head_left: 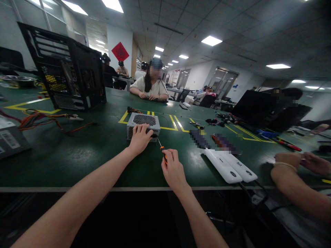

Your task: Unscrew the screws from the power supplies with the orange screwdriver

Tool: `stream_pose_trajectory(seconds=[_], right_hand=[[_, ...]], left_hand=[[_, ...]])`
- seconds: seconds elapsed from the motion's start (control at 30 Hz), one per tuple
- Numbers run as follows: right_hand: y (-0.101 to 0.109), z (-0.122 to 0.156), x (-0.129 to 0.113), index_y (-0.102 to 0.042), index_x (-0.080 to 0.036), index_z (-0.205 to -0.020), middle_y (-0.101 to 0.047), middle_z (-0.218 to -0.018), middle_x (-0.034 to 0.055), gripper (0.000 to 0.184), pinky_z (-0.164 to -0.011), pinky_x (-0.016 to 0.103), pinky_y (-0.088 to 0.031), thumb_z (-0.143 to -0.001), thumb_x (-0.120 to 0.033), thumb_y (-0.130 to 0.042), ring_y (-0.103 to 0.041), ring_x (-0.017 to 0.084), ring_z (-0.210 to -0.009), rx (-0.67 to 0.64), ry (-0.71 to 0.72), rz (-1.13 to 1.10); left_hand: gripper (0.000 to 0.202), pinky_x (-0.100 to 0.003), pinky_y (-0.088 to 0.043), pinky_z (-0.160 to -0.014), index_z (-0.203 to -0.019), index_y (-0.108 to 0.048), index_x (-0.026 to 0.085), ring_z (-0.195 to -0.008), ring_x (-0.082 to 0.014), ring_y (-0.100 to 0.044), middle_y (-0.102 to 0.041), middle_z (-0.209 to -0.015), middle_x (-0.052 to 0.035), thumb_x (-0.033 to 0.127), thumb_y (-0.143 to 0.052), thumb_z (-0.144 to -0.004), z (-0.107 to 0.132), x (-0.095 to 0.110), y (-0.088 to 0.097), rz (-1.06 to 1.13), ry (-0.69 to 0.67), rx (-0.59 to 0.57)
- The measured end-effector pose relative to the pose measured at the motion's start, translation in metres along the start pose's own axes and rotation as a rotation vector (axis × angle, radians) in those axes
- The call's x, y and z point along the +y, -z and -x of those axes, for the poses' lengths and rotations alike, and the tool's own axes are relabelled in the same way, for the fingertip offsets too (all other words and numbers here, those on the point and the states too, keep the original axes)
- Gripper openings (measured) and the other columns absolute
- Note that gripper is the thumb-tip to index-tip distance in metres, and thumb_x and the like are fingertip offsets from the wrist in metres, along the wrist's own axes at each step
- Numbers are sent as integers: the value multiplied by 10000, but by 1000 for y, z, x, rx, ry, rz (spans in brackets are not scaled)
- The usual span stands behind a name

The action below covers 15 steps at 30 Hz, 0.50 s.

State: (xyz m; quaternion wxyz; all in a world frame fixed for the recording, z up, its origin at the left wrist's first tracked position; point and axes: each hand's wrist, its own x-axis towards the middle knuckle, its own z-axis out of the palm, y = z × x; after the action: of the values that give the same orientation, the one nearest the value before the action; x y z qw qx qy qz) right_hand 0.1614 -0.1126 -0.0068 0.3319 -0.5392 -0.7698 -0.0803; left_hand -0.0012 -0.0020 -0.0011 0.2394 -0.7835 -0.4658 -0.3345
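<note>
A grey computer power supply (143, 119) with a perforated top sits on the green table in front of me. My left hand (141, 137) grips its near side, fingers bent over the top edge and the thumb by the right corner. In my right hand (173, 167) is an orange and black screwdriver (162, 148), its thin shaft pointing up and left to the unit's lower right corner. Whether the tip touches the unit, I cannot tell. Dark cables (133, 110) lie behind the power supply.
A black computer case (69, 72) stands at the left, with loose coloured cables (51, 119) and another grey unit (11, 139) nearer. White power banks (224, 167) lie right of me, beside a co-worker's arms (292, 172). Another person (152, 86) sits across the table (103, 172).
</note>
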Motion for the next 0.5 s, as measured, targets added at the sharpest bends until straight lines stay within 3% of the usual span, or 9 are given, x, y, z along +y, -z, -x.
stream_pose_trajectory(seconds=[0.17,0.3,0.5], right_hand=[[0,0,1,-496,-156,-1024,-574,-940,78,187,-549,252,-506,-903,-244,-384,-627,170,-746,25,-73,12],[-1,0,2,-491,-165,-1027,-589,-960,77,188,-541,248,-492,-897,-272,-409,-633,168,-736,-2,-83,17],[1,0,1,-479,-169,-1058,-590,-1016,80,205,-602,270,-493,-867,-210,-418,-633,175,-786,13,-118,-38]], left_hand=[[146,-473,-313,-925,-944,-574,215,-1130,-290,-377,-459,-1192,-118,249,-541,-806,0,0,-1,-13,-4,-1],[136,-471,-311,-931,-935,-573,214,-1126,-287,-383,-461,-1188,-114,250,-537,-809,0,-1,-2,-12,-6,-2],[137,-476,-308,-929,-935,-577,210,-1134,-291,-382,-463,-1191,-123,239,-530,-809,1,-1,0,9,-8,1]])
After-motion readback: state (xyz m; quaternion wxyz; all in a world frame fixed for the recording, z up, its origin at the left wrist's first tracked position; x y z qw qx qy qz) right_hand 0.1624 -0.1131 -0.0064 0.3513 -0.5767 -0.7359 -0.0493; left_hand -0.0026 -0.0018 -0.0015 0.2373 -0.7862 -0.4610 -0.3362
